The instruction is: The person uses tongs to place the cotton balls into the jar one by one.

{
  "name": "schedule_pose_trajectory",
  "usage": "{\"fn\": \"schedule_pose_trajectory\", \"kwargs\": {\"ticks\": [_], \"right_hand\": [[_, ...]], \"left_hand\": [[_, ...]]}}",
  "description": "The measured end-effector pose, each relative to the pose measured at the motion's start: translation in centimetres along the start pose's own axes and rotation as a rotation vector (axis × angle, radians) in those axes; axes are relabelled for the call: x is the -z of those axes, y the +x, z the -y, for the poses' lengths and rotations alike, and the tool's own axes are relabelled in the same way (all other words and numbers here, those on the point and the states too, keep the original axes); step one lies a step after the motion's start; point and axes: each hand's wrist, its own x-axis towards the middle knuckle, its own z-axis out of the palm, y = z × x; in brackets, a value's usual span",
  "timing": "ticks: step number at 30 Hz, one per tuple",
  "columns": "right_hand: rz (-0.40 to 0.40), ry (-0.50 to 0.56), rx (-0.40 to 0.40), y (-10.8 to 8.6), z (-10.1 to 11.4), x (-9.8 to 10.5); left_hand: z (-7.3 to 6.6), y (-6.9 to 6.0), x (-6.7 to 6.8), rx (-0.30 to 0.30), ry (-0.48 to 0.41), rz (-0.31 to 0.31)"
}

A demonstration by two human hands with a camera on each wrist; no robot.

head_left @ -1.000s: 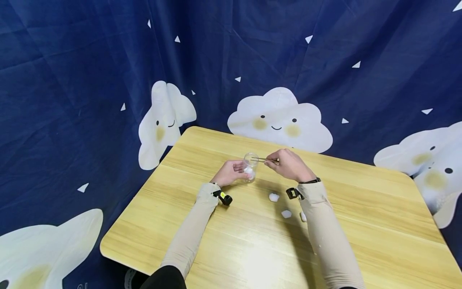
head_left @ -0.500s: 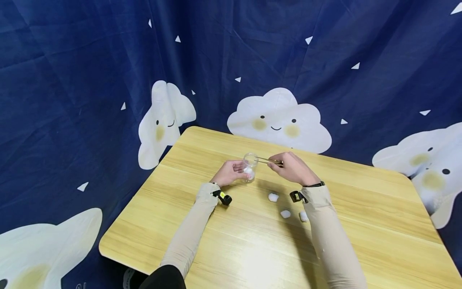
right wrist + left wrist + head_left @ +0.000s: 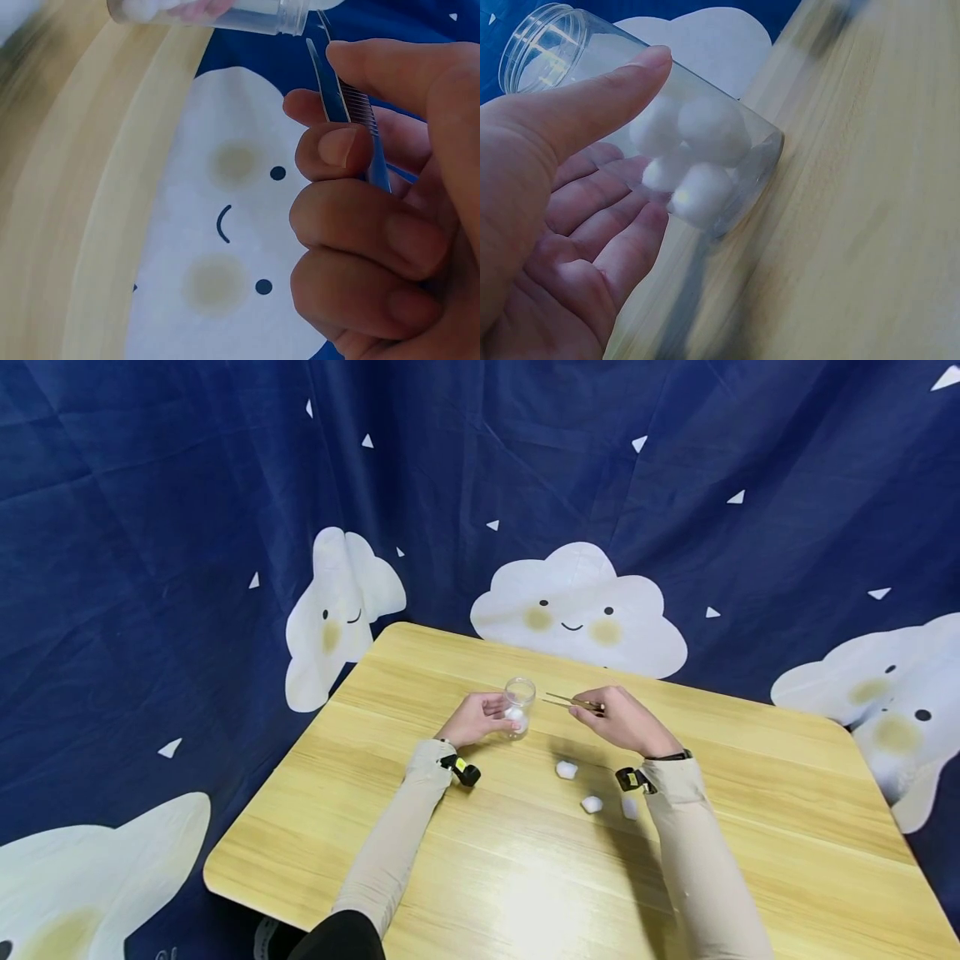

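Note:
My left hand (image 3: pixel 474 720) holds a clear plastic jar (image 3: pixel 519 693) upright on the table, thumb on one side and fingers on the other. The jar's mouth is uncovered. Several white cotton balls (image 3: pixel 712 131) lie at its bottom in the left wrist view. To the right of the jar, my right hand (image 3: pixel 621 720) pinches a pair of metal tweezers (image 3: pixel 330 90) between thumb and curled fingers. The tweezers' tips are spread apart, point at the jar and have nothing between them.
Three more cotton balls lie on the wooden table (image 3: pixel 360 760): one (image 3: pixel 566 769) in front of the jar, another (image 3: pixel 592 805) nearer, a third (image 3: pixel 629 809) beside the right forearm. A blue curtain (image 3: pixel 450 460) with white clouds hangs behind the table.
My right hand has moved right and slightly nearer, drawing the tweezers from over the jar's mouth; their tips have spread. The left hand and jar stay in place.

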Motion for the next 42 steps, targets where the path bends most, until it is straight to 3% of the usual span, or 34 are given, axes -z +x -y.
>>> {"fn": "schedule_pose_trajectory", "kwargs": {"ticks": [22,42], "right_hand": [[0.002,0.021,-0.071,-3.8,-2.4,-1.6],[-0.008,0.024,-0.049,-5.7,-2.8,-2.8]], "left_hand": [[-0.3,-0.3,0.0,0.003,0.009,-0.013],[-0.5,-0.5,-0.1,-0.004,-0.001,-0.019]]}}
